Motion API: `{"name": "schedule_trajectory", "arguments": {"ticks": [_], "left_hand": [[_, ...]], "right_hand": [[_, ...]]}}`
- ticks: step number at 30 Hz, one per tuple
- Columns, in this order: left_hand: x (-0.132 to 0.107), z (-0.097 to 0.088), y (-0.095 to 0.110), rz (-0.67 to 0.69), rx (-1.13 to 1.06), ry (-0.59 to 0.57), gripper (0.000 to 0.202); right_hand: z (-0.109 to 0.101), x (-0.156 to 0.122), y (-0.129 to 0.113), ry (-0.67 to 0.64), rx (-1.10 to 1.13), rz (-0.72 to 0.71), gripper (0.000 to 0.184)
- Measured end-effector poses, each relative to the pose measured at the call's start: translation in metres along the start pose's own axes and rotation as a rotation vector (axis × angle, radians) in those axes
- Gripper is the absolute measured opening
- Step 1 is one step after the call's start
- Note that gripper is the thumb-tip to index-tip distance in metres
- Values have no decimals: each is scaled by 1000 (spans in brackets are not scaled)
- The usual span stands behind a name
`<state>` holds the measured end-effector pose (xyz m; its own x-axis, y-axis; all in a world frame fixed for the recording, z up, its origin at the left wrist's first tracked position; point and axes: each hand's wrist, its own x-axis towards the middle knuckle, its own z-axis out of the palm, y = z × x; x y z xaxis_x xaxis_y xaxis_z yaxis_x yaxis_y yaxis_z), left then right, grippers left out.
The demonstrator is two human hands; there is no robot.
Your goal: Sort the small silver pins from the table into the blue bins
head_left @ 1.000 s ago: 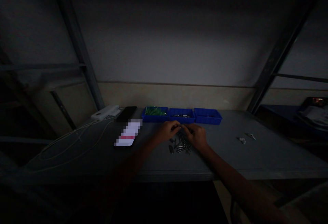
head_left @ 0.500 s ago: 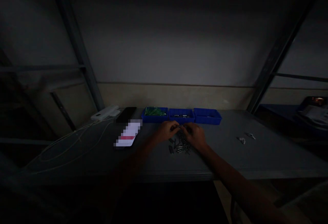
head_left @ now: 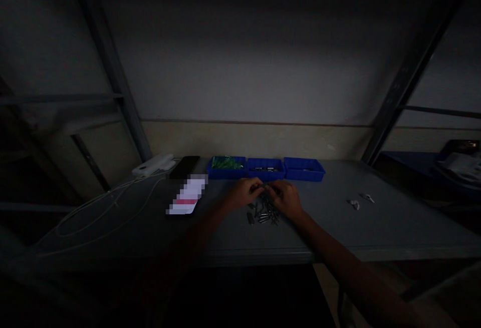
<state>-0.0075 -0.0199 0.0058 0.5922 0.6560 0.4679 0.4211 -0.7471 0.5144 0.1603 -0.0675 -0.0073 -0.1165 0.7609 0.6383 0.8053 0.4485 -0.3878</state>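
Observation:
My left hand (head_left: 246,191) and my right hand (head_left: 286,198) meet above the grey table, fingertips pinched close together. Between them is a small part too dark to make out. Just below the hands lies a loose pile of small metal parts (head_left: 267,216), slim and shiny, with a flat dark piece (head_left: 250,218) at its left edge. Behind the hands stand three blue bins in a row: the left bin (head_left: 227,174) holds green pieces (head_left: 226,162), the middle bin (head_left: 266,174) holds metal parts, and the right bin (head_left: 305,174) shows little inside.
To the left lie a phone with a lit screen (head_left: 187,195), a black flat object (head_left: 185,167), a white power strip (head_left: 153,165) and loose white cables (head_left: 108,195). Two small pale items (head_left: 354,204) rest on the right of the table (head_left: 326,228). Metal posts frame both sides.
Both hands stay nearly in place, fingertips still together over the pile. The view shifts very slightly; nothing else visibly moves.

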Motion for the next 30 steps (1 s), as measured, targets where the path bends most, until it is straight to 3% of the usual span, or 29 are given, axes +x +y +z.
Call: {"name": "schedule_trajectory", "arguments": {"ticks": [8,14,30], "left_hand": [[2,-3,1,-9,-23,-2,15],[1,-5,3,-19,-9,-33,22],[1,0,2,-15,-73,9,23]], "right_hand": [[-2,0,-7,19,-29,81,25],[0,-1,-7,-41,26,-3,24],[3,0,-6,-84,-167,44,26]]}}
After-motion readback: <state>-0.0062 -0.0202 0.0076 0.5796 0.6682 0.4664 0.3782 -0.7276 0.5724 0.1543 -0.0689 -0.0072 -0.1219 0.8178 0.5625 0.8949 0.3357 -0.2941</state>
